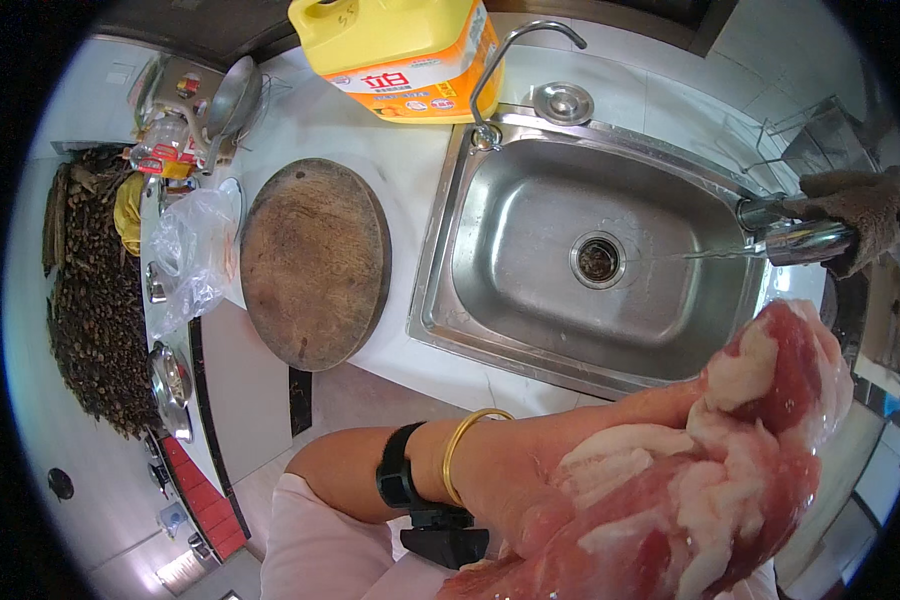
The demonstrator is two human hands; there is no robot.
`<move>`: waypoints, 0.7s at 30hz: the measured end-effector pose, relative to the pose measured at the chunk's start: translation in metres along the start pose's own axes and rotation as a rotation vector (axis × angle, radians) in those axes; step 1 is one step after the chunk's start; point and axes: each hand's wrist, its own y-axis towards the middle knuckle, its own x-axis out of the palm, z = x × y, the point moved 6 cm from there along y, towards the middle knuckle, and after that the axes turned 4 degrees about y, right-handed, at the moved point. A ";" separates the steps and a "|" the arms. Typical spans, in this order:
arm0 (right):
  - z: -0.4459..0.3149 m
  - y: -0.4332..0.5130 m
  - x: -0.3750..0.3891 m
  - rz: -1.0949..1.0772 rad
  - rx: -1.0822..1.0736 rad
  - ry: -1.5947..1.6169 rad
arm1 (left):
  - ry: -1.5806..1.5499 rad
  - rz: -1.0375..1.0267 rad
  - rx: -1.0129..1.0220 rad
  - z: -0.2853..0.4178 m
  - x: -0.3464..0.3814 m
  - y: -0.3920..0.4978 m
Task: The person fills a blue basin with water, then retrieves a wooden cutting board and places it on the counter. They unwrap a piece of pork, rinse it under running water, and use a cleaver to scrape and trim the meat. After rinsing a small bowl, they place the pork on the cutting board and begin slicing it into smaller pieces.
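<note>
My left hand [521, 480] reaches across from the left and grips a large piece of raw meat [720, 502], pink-red with pale fat and a wet shine. A gold bangle [454, 457] and a black strap [397, 465] circle that wrist. My right hand is out of view. Beyond the meat lies a stainless steel sink [525, 225] with an uncovered drain [598, 259]. From a chrome tap [806, 244] at its right end, a thin stream of water runs toward the drain. The meat is outside the near right corner of the sink.
A round wooden chopping board [315, 262] sits left of the sink, overhanging the counter edge. Behind it stand a yellow detergent jug [397, 60] and a slim gooseneck tap [487, 82]. A brown cloth [862, 217] drapes the chrome tap. Farther left are a plastic bag [191, 247] and stacked firewood [97, 315].
</note>
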 end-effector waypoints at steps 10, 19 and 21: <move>0.013 -0.003 -0.011 -0.136 0.055 0.119 | -0.212 0.234 -0.297 -0.017 -0.086 0.016; 0.021 -0.023 -0.039 -0.122 0.117 0.104 | 0.669 0.565 -0.416 -0.119 -0.266 0.087; 0.021 -0.029 -0.049 -0.098 0.124 0.092 | 1.152 0.597 -0.402 -0.135 -0.284 0.107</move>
